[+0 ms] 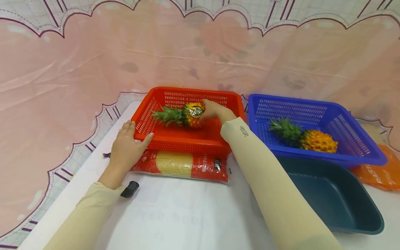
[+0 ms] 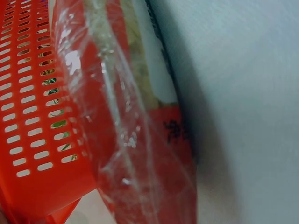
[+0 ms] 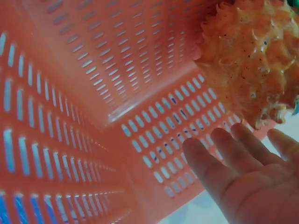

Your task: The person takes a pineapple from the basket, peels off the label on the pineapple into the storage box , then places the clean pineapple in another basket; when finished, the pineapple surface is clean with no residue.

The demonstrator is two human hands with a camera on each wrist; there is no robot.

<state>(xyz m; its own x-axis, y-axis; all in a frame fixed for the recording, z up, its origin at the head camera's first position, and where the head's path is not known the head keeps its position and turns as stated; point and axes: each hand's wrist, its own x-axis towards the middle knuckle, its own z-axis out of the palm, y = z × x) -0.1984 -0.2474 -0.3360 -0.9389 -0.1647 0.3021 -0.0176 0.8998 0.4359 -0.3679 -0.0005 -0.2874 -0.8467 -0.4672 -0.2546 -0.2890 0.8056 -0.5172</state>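
Observation:
A small yellow-orange pineapple [image 1: 191, 115] with green leaves and a dark label lies on its side in a red plastic basket [image 1: 187, 141]. My right hand [image 1: 215, 110] reaches in at its right end. In the right wrist view that hand's fingers [image 3: 238, 156] look nearly straight beside the spiky fruit [image 3: 252, 65]; whether they touch it I cannot tell. At the basket's front left corner rests my left hand [image 1: 127, 147], fingers extended and thumb against the rim. A red-and-clear bag of noodles [image 1: 178, 166] lies before the basket, also filling much of the left wrist view.
Right of the red basket stands a blue basket [image 1: 312, 104] with another pineapple [image 1: 318, 141] inside. A dark teal tub [image 1: 325, 198] sits in front of it. An orange package [image 1: 379, 172] lies at far right. A patterned cloth [image 1: 187, 52] hangs behind.

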